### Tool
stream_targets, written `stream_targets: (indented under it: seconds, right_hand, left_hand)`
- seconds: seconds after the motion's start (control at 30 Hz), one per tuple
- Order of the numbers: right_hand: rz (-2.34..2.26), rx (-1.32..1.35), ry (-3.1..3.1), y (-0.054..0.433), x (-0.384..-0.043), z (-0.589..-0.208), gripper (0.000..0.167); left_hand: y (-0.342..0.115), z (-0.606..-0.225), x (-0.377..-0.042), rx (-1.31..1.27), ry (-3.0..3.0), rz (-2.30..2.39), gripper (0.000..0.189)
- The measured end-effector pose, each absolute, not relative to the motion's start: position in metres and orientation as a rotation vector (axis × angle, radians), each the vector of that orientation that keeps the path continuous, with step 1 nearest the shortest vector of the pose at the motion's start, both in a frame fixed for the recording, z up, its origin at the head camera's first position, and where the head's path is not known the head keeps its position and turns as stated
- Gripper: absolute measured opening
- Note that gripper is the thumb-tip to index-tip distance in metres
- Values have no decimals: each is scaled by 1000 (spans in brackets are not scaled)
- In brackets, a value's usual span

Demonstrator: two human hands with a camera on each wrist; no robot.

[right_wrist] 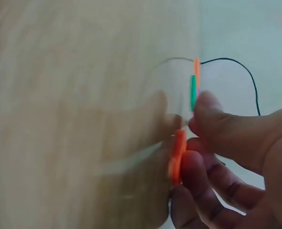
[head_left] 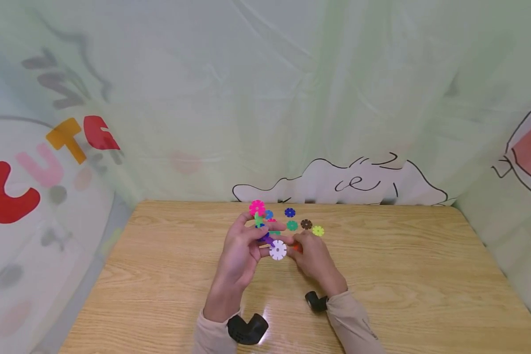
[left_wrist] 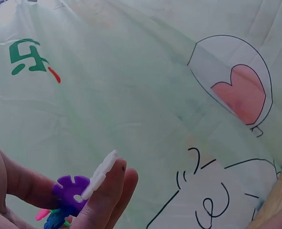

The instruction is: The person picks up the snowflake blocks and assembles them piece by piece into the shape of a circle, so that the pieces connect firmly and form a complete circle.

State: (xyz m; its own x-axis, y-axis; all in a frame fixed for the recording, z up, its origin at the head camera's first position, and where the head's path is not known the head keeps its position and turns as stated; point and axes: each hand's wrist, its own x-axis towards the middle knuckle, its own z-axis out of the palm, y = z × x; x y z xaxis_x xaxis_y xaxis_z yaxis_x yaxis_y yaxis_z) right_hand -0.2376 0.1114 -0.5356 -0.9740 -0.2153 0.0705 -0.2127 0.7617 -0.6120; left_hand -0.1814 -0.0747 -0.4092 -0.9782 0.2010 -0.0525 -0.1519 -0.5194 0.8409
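Note:
My left hand [head_left: 241, 248] holds up a chain of joined notched plastic discs. From far to near these are a pink disc [head_left: 257, 208], a light green disc [head_left: 258, 220], a dark blue disc [left_wrist: 57, 218], a purple disc [left_wrist: 70, 190] and a white disc [head_left: 278, 250]. In the left wrist view the purple disc sits between thumb and fingers, and the white one leans on a fingertip. Just to the right, my right hand [head_left: 316, 258] pinches an orange disc [right_wrist: 178, 155] at its curled fingertips, close over the table and partly covered.
Loose discs lie on the wooden table [head_left: 402, 270] beyond the hands: a blue disc [head_left: 289, 212], a green disc [head_left: 292, 225], a brown disc [head_left: 306, 224], a yellow disc [head_left: 318, 230] and a light blue disc [head_left: 269, 214]. A printed curtain [head_left: 203, 123] hangs behind the table.

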Motion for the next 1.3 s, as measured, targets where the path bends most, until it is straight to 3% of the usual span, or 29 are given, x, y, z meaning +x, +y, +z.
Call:
stream_targets:
  seconds: [0.17,0.4,0.6,0.87,1.13,1.3]
  right_hand:
    - [-1030,-322,2883,118,-239,-533,30]
    - [-996,-259,2934,130,-240,-531,37]
    - [-1004,-173,2951,139,-242,-531,31]
    - [-1022,-73,2890,146,-242,-528,26]
    - [-1244,-254,2849,145,-237,-497,5]
    - [-1691,-446,2773,138,-217,-454,7]
  left_hand:
    - [-73,-409,-182,67,1453,2560,36]
    - [-75,-412,-186,4,1426,2597,18]
    - [-75,-414,-188,-16,1479,2577,33]
    - [-68,-415,-187,16,1660,2492,35]
    - [-64,-411,-182,88,1776,2424,34]
    - [-62,-407,-176,159,1822,2392,37]
